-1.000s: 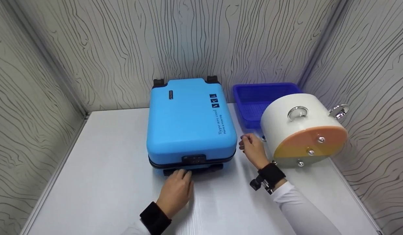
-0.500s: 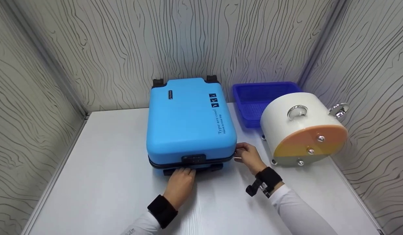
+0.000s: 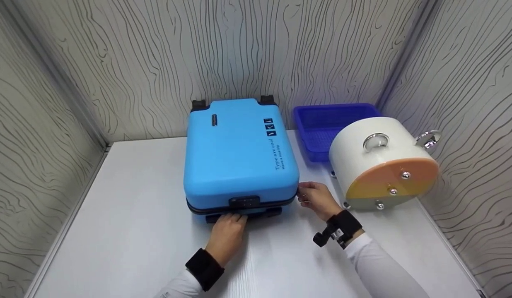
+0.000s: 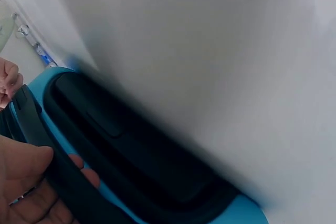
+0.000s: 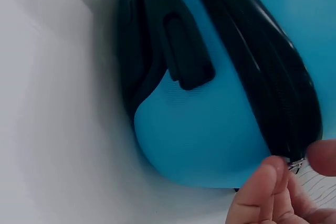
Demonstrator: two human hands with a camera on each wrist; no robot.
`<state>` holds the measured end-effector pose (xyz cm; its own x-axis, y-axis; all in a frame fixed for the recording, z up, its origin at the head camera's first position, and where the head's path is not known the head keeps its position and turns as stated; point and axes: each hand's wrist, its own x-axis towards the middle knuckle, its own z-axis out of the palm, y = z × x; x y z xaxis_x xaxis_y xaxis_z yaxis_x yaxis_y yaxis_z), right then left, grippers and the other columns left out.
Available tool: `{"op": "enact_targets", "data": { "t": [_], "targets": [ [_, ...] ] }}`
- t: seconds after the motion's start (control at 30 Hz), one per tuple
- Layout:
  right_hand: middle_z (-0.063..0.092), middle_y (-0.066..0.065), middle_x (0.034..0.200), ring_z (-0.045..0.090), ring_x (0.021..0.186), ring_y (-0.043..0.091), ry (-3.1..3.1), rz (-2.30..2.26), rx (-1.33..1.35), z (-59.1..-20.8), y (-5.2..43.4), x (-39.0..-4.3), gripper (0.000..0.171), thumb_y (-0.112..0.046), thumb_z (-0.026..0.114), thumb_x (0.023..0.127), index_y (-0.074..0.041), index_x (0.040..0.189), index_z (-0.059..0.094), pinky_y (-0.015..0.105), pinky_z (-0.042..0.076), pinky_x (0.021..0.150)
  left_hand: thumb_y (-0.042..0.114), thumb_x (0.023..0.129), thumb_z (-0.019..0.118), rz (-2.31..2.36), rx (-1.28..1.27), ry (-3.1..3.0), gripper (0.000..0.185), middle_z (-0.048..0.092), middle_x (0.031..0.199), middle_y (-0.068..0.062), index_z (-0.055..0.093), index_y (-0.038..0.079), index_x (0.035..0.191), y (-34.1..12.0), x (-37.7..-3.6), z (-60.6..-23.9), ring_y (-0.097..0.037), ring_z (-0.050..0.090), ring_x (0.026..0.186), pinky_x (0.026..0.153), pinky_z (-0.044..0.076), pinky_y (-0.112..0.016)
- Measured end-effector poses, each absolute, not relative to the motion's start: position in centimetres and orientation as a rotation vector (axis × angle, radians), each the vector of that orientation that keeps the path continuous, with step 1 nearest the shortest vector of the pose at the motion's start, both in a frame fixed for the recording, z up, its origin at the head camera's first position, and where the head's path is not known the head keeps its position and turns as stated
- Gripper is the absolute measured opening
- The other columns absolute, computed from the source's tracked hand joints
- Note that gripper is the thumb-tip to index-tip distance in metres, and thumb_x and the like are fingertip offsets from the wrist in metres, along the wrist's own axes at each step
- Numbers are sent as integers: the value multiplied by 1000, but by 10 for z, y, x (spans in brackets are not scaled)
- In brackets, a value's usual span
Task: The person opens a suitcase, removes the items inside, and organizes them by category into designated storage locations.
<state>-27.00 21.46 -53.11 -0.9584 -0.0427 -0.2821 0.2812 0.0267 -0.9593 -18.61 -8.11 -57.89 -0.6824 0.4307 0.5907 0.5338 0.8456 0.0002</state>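
A light blue hard-shell suitcase [image 3: 235, 153] lies flat on the white table, its black wheels toward the back wall. My left hand [image 3: 227, 234] grips the black carry handle [image 4: 73, 182] on the near side, fingers curled under it and thumb on top. At the near right corner, my right hand [image 3: 318, 199] pinches a small silver zipper pull [image 5: 295, 166] between thumb and fingers. The black zipper band [image 5: 278, 87] runs around the side and ends at those fingertips in the right wrist view. A black combination lock [image 3: 245, 202] sits above the handle.
Right of the suitcase stands a white drum-shaped box [image 3: 363, 140] with a striped front, round knobs and silver ring handles. Behind it is a blue plastic basket [image 3: 310, 155]. Patterned walls [image 3: 239, 49] enclose the table [image 3: 136, 215] at the back and both sides.
My right hand has moved from beside the suitcase down to its near right corner and taken the zipper pull. My left hand has shifted slightly forward at the handle. The suitcase stays put.
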Motion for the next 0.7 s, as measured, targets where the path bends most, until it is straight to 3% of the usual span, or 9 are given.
{"op": "enact_targets", "data": {
  "t": [0.17, 0.37, 0.57, 0.7],
  "targets": [
    [63, 0, 88, 59, 80, 11, 2150, -1959, 181, -531, 219, -272, 31, -4, 58, 107, 16, 131, 63, 22, 56, 71, -7, 80, 79, -226, -711, -2418, 25, 78, 93, -9, 81, 3, 103, -82, -186, -580, -26, 73, 84, 82, 63, -40],
    [69, 9, 95, 63, 82, 15, 2399, -1778, 72, -532, 222, -280, 24, 0, 55, 108, 12, 123, 69, 25, 58, 72, -7, 77, 80, -221, -716, -2420, 30, 78, 95, -8, 82, 4, 104, -84, -187, -580, -27, 73, 85, 84, 63, -40],
    [70, 10, 86, 58, 75, 13, 2867, -1377, -256, -527, 226, -286, 18, 0, 58, 107, 7, 106, 75, 28, 49, 68, -7, 76, 80, -219, -709, -2431, 33, 79, 97, -9, 82, 5, 106, -85, -187, -583, -28, 74, 89, 87, 63, -41],
    [72, 11, 84, 59, 75, 16, 2999, -1203, -437, -522, 230, -282, 16, 2, 61, 104, 7, 102, 76, 33, 50, 71, -7, 75, 79, -228, -700, -2423, 32, 79, 95, -7, 82, 6, 104, -84, -187, -581, -27, 74, 86, 85, 63, -40]
  ]
}}
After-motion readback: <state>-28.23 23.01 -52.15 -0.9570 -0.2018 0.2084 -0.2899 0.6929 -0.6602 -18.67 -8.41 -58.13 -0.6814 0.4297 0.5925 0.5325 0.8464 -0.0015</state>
